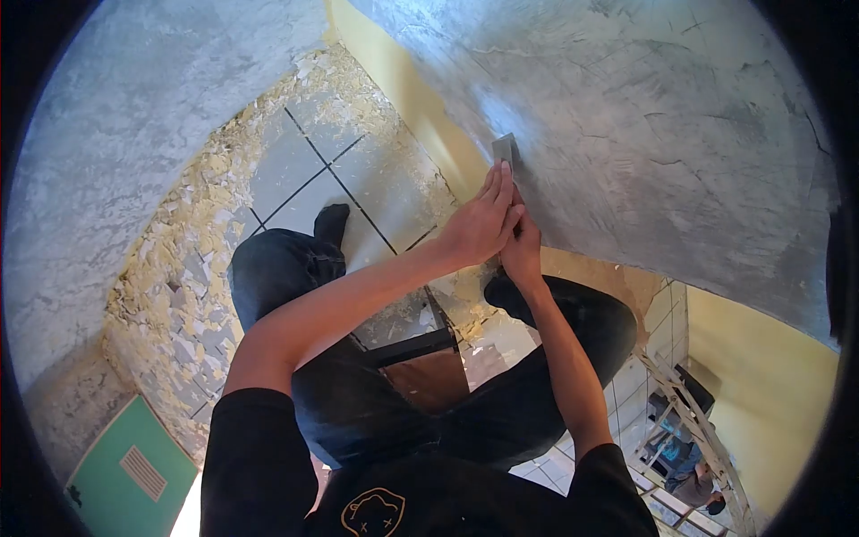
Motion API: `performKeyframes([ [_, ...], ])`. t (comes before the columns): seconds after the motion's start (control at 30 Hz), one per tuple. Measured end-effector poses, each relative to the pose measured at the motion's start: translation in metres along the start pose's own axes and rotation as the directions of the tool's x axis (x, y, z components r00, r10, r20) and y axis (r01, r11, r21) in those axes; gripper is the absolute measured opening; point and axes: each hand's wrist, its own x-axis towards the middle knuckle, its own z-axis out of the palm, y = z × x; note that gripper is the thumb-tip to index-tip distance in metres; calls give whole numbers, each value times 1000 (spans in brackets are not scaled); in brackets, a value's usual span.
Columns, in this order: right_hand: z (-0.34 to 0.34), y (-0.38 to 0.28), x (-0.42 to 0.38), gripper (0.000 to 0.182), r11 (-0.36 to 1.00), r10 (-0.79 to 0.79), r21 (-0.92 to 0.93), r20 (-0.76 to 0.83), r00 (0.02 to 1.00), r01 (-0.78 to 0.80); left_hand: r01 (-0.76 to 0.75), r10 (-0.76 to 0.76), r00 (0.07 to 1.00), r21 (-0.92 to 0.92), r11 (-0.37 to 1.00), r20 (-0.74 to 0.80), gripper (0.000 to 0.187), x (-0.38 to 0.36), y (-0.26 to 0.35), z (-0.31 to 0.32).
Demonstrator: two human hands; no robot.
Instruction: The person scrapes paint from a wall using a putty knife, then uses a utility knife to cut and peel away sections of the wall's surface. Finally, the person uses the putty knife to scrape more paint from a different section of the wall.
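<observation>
Both of my hands are together at a flat metal scraper (505, 148), whose blade lies against the wall near the edge between bare grey plaster (626, 134) and yellow paint (443, 130). My left hand (479, 224) lies along the tool with its fingers stretched toward the blade and pressed together. Below and beside it, my right hand (523, 249) is closed around the handle, which is mostly hidden by the fingers.
Paint flakes (192, 233) cover much of the tiled floor (313, 179). Between my bent legs is a dark-edged brown object (429, 380). A green door (121, 465) stands at lower left. At lower right are a ladder (707, 438) and another person (696, 488).
</observation>
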Motion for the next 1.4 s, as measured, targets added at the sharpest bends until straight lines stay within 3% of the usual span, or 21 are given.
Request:
performKeyframes([
  [0.07,-1,-4,-2,44,999,30,-26,7,1000,-30,-102,100,995,85,991,25,67,0,0,-7],
  [0.2,1,-20,-2,46,996,-11,-91,-1,1000,11,-121,122,993,95,988,-4,65,-1,2,-12],
  [0.27,3,-26,-1,47,997,-6,-81,0,1000,6,33,-28,998,-91,995,59,64,-2,10,-17],
  [0.37,7,-25,2,49,989,0,-149,1,1000,0,126,-131,991,-252,959,-4,56,0,10,-18],
  [0.4,9,-23,3,49,985,-68,-156,0,998,67,116,-121,993,-256,960,-4,56,3,10,-21],
  [0.47,7,-19,3,50,977,-131,-171,-9,991,128,383,-389,916,-507,772,99,44,7,8,-26],
  [0.5,6,-20,2,53,926,-145,-346,36,989,148,381,-384,917,-510,771,106,44,8,3,-26],
  [0.53,5,-20,1,57,845,-148,-508,84,985,170,483,-513,847,-602,636,137,38,10,-3,-25],
  [0.57,6,-20,1,57,845,-144,-510,79,986,164,560,-627,757,-677,477,185,33,11,-10,-26],
  [0.63,10,-23,4,64,683,-198,-687,153,968,248,575,-667,723,-693,435,182,30,16,-15,-38],
  [0.8,19,-31,17,65,615,-341,-715,138,930,332,525,-758,634,-804,278,152,29,27,-13,-65],
  [0.93,21,-38,19,65,619,-367,-694,156,917,366,561,-775,611,-781,276,165,31,27,-15,-87],
  [1.07,17,-42,18,65,601,-405,-687,180,896,409,490,-761,643,-809,325,84,29,30,-23,-110],
  [1.13,14,-41,17,66,596,-421,-692,161,893,407,453,-751,659,-777,436,-38,26,33,-28,-118],
  [1.2,10,-37,15,67,588,-414,-711,146,899,386,377,-744,664,-823,424,-78,20,35,-37,-127],
  [1.27,3,-33,11,68,579,-400,-732,130,907,359,228,-678,688,-809,542,-260,17,40,-53,-137],
  [1.33,-2,-30,8,69,607,-393,-716,107,913,345,258,-695,655,-778,574,-296,18,41,-53,-140],
  [1.4,-6,-29,5,70,610,-390,-714,108,915,344,213,-584,715,-674,707,-386,21,37,-55,-138],
])
